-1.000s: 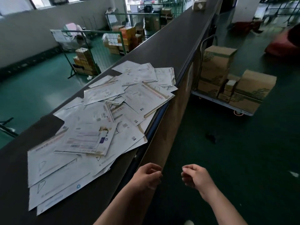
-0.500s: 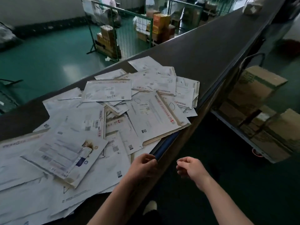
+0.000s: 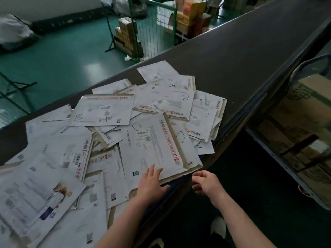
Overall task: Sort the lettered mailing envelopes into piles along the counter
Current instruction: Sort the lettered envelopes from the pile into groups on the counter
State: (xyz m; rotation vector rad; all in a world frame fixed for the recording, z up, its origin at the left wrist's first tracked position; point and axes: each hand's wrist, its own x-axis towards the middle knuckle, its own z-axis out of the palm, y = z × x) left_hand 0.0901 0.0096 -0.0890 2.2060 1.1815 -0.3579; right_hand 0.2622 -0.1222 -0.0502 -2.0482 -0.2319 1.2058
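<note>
A loose heap of white mailing envelopes (image 3: 100, 144) covers the near part of the long dark counter (image 3: 232, 56). Handwritten letters show on some: a B envelope (image 3: 103, 111) at mid-left, another B envelope (image 3: 172, 101) behind it. A large C envelope (image 3: 157, 145) lies at the counter's front edge. My left hand (image 3: 151, 183) rests on that envelope's near corner with fingers spread and straight. My right hand (image 3: 206, 182) hovers just off the counter edge to the right, fingers loosely curled, holding nothing.
The counter runs bare up to the far right. Below its right side stands a trolley with cardboard boxes (image 3: 302, 122). Beyond the counter lie a green floor, a wire cage (image 3: 141, 27) with stacked boxes, and a grey sack (image 3: 14, 33) at the left.
My view has come closer to the heap. My left hand rose from the counter edge, uncurled and now lies flat on the C envelope. My right hand stays beside the edge.
</note>
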